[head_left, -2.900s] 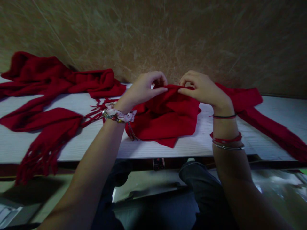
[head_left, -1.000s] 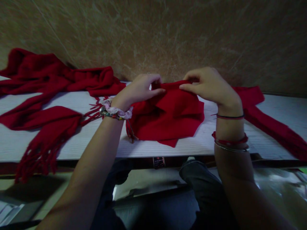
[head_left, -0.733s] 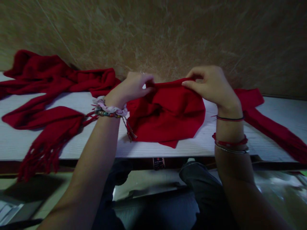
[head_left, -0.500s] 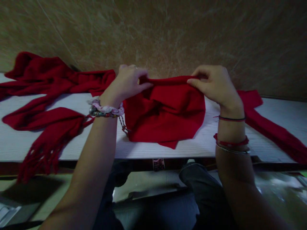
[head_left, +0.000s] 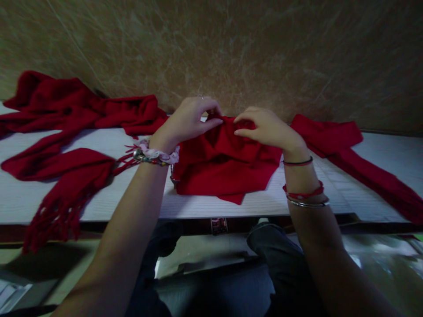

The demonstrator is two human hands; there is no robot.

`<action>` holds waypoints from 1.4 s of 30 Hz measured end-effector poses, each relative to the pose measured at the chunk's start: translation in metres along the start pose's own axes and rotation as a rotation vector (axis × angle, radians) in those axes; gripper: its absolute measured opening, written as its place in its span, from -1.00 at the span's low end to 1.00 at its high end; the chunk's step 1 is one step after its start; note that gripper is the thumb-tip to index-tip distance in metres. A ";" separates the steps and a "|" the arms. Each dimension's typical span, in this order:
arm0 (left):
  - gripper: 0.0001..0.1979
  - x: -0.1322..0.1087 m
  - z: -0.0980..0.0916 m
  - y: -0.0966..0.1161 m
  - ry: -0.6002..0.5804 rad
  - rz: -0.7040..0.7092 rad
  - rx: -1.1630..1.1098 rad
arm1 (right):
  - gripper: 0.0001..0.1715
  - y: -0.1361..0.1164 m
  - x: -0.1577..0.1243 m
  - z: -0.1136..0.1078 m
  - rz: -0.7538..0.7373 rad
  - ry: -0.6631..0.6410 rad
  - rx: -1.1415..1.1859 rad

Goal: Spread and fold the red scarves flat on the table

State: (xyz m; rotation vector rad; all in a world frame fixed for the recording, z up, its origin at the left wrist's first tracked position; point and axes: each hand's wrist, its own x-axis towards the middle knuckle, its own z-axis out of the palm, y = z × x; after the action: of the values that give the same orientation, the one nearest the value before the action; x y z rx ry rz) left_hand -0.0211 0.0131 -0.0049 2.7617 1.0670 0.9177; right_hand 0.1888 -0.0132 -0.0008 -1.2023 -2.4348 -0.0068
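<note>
A piece of red cloth (head_left: 228,171) lies bunched on a white wood-grain surface in front of me, its upper edge gathered in folds. My left hand (head_left: 191,121) pinches that edge between thumb and fingers from the left. Close by on the right, my right hand (head_left: 264,127) has its thumb and fingers curled about the gathered folds, their tips slightly apart with cloth between them. Only a narrow gap separates the two hands. The cloth's lower edge rests flat, with one corner sticking out toward me.
A crumpled red scarf (head_left: 72,105) with fringe (head_left: 53,215) spreads to the left, the fringe hanging over the front edge. A long folded red strip (head_left: 373,167) lies at the right. Behind the white surface (head_left: 330,185) stands a brown marbled wall (head_left: 211,53).
My hands have come closer together, the right one moving left and slightly down. The cloth's upper edge, earlier stretched straight between them, is now gathered and lower.
</note>
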 end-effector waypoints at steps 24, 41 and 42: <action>-0.78 0.001 0.000 0.000 0.012 -0.013 0.025 | -0.89 -0.014 -0.005 -0.018 0.120 0.238 0.064; -0.85 0.003 0.011 0.008 0.078 -0.047 -0.105 | -0.78 0.004 -0.024 -0.036 0.158 0.068 0.099; -0.84 0.004 0.012 0.010 0.079 -0.048 -0.121 | -0.74 0.001 -0.022 -0.034 0.128 0.045 0.124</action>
State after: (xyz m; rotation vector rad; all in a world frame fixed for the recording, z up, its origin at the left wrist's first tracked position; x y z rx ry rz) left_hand -0.0063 0.0096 -0.0106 2.6116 1.0466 1.0559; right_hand 0.2138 -0.0361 0.0214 -1.2856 -2.2799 0.1505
